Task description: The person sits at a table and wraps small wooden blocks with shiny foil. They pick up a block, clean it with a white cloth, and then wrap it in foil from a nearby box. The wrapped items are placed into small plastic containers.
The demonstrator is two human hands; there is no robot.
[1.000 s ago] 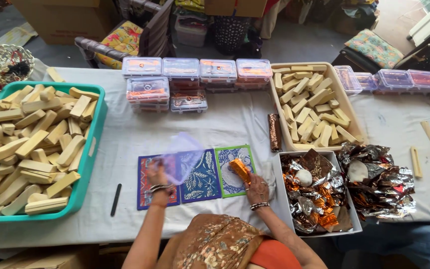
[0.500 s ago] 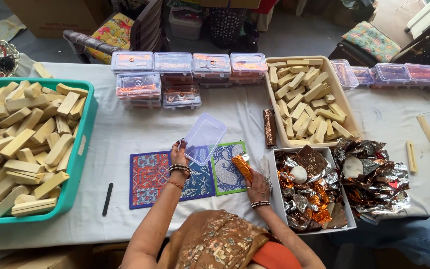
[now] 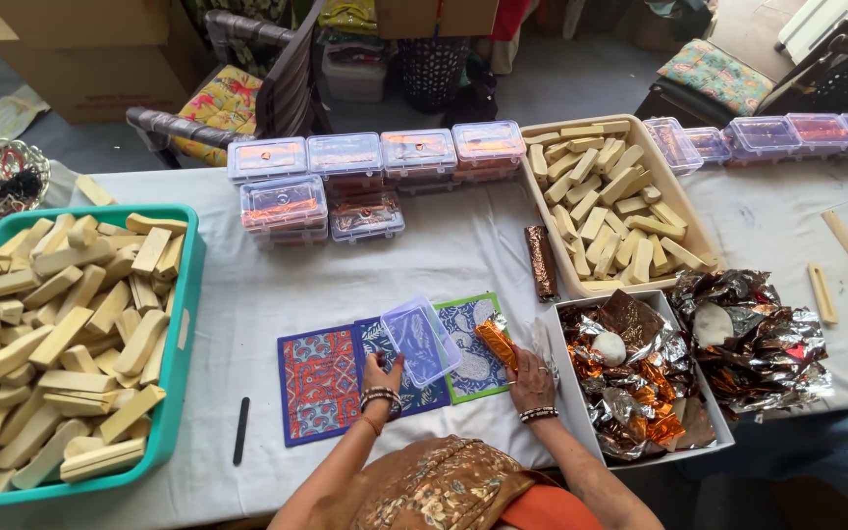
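My left hand (image 3: 382, 378) holds a small clear plastic lid (image 3: 421, 341) tilted above the patterned mats (image 3: 321, 383) on the white table. My right hand (image 3: 532, 375) grips an orange foil-wrapped bar (image 3: 496, 343) over the green-edged mat (image 3: 473, 365), right beside the white box of foil wrappers (image 3: 640, 383). A brown wrapped bar (image 3: 542, 262) lies on the cloth just beyond my right hand.
A teal tub (image 3: 181, 334) of pale wooden blocks stands at left. A beige tray (image 3: 674, 221) of the same blocks is at right. Stacked clear boxes (image 3: 365, 172) line the back. Loose crumpled foil (image 3: 753, 339) and a black pen (image 3: 240, 430) lie nearby.
My left hand with the clear lid came down and back toward me, over the blue mat. The right hand stays on the orange bar.
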